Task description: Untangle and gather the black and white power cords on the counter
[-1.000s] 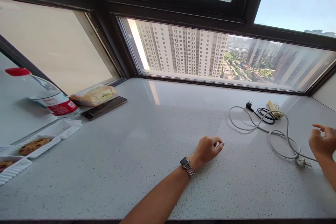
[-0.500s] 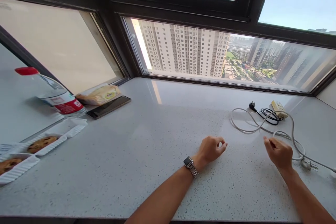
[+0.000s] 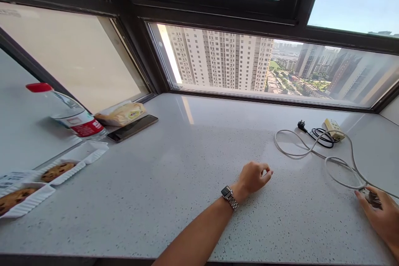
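Observation:
My left hand (image 3: 254, 177), with a metal-band watch (image 3: 230, 196) on the wrist, rests over the counter (image 3: 174, 199). Its fingers are curled with thumb and forefinger tips together, and nothing shows in them. At the right edge my right hand (image 3: 382, 216) has its thumb and fingers around a plug (image 3: 368, 195) on the end of a grey-white cable (image 3: 341, 183). Part of the plug is hidden by the fingers. The cable lies in loose loops on the counter, beyond both hands.
At the back right are a cream power strip (image 3: 335, 129) and a black plug (image 3: 301, 125) with coiled black cord. On the left stand a red-capped bottle (image 3: 81, 122), a phone (image 3: 134, 128), a yellow packet (image 3: 124, 114) and a white tray (image 3: 96, 151) with cookies. Windows border the counter.
My right hand has moved right and toward me, from a loose fist beside the cable to a grip around the plug. My left hand has hardly moved.

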Available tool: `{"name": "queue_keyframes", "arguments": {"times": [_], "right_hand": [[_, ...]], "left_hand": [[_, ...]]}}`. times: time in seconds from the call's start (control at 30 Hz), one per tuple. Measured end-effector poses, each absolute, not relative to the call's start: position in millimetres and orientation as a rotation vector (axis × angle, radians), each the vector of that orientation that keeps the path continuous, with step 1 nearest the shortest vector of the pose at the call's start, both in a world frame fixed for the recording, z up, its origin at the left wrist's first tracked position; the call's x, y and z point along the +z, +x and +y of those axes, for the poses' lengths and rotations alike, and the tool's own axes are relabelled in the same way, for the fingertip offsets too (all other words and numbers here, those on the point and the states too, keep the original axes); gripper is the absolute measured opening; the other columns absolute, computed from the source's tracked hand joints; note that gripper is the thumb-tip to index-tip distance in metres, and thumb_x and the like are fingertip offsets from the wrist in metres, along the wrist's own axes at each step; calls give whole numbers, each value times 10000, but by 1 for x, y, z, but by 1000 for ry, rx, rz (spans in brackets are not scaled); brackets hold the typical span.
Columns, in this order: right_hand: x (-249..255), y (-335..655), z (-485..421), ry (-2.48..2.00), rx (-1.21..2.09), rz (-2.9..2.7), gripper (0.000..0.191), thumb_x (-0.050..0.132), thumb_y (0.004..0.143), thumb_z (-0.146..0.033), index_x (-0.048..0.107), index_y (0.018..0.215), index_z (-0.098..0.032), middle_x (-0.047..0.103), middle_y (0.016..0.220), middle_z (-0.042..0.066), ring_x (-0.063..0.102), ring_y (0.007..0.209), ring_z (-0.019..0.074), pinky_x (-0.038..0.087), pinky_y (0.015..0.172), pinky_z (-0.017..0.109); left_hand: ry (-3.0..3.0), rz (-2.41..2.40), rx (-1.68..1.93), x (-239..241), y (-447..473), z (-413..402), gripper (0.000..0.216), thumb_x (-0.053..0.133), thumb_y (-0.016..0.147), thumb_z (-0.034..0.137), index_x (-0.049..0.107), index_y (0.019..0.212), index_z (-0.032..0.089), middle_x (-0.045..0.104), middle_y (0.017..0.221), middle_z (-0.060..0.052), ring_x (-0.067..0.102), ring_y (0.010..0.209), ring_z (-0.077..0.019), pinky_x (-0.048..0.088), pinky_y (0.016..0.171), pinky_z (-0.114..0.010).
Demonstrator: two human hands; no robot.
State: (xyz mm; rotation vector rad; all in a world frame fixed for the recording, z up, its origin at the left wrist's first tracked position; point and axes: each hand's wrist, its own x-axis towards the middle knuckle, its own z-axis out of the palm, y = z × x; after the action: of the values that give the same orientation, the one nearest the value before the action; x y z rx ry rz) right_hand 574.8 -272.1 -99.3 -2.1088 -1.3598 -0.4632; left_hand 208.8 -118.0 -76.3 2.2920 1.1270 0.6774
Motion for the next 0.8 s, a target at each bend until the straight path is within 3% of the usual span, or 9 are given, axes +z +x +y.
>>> {"name": "queue_keyframes", "arguments": {"times": [0.1, 0.2, 0.27, 0.33, 0.4, 0.47, 0.6, 0.7, 0.8], "right_hand": [[-73, 538, -264, -1679, -732, -1280, 262, 620, 728, -508, 628, 975, -423, 658, 733, 81, 642, 631, 344, 493, 538, 480], [-41, 487, -243, -1336, -796, -1303, 392, 720, 698, -398, 616, 1076, -413, 641, 674, 50, 600, 491, 266, 473, 433, 401], [-26, 448, -223, -1157, -634, -1574, 393, 740, 714, -329, 604, 1082, -315, 670, 741, 43, 607, 517, 207, 494, 445, 336], [-21, 410, -205, -983, -306, -1862, 341, 693, 774, -315, 575, 1088, -252, 672, 785, 50, 621, 597, 179, 514, 503, 295], [-24, 380, -188, -808, 77, -2061, 376, 636, 816, -430, 553, 1120, -225, 648, 743, 39, 603, 608, 167, 505, 518, 283], [-27, 365, -170, -688, 366, -1984, 471, 526, 849, -566, 537, 1143, -198, 626, 718, 35, 599, 620, 172, 514, 561, 309], [-19, 393, -108, -1047, 383, -1487, 306, 519, 874, -446, 595, 965, -164, 601, 683, 22, 594, 602, 159, 505, 586, 303], [-10, 444, -48, -1470, 274, -1218, 275, 464, 860, -350, 596, 967, -133, 632, 828, 86, 629, 725, 198, 505, 606, 307], [-20, 490, -14, -1964, 78, -1212, 282, 512, 800, -261, 581, 1029, -113, 625, 985, 142, 609, 921, 227, 466, 802, 343]], "left_hand": [[2328, 1107, 708, -78, 210, -119, 233, 544, 845, 347, 708, 800, 189, 492, 498, 39, 436, 464, -83, 283, 497, -216], [2415, 987, 832, -78, 212, -123, 309, 561, 839, 427, 661, 1015, 194, 567, 615, 23, 505, 534, -97, 345, 519, -208], [2463, 871, 982, -77, 212, -126, 504, 583, 803, 516, 562, 1178, 180, 622, 781, -22, 562, 633, -125, 393, 536, -214], [2478, 760, 1148, -75, 211, -127, 572, 577, 795, 547, 503, 1221, 171, 631, 944, -81, 600, 765, -164, 438, 574, -233], [2450, 672, 1235, -74, 207, -127, 393, 530, 857, 469, 537, 1126, 183, 640, 964, -88, 608, 821, -171, 461, 641, -249], [2378, 690, 1230, -74, 203, -125, 250, 472, 908, 384, 559, 1032, 186, 656, 844, -56, 604, 734, -142, 454, 651, -242], [2179, 918, 1193, -81, 199, -119, 340, 398, 925, 440, 562, 972, 146, 567, 600, -8, 471, 489, -103, 379, 511, -221], [2163, 900, 1166, -85, 201, -117, 406, 356, 922, 474, 541, 742, 161, 547, 607, -33, 448, 501, -104, 382, 532, -234], [2167, 915, 1158, -88, 202, -116, 457, 340, 916, 494, 476, 617, 177, 524, 585, -37, 453, 527, -118, 392, 558, -248]]}}
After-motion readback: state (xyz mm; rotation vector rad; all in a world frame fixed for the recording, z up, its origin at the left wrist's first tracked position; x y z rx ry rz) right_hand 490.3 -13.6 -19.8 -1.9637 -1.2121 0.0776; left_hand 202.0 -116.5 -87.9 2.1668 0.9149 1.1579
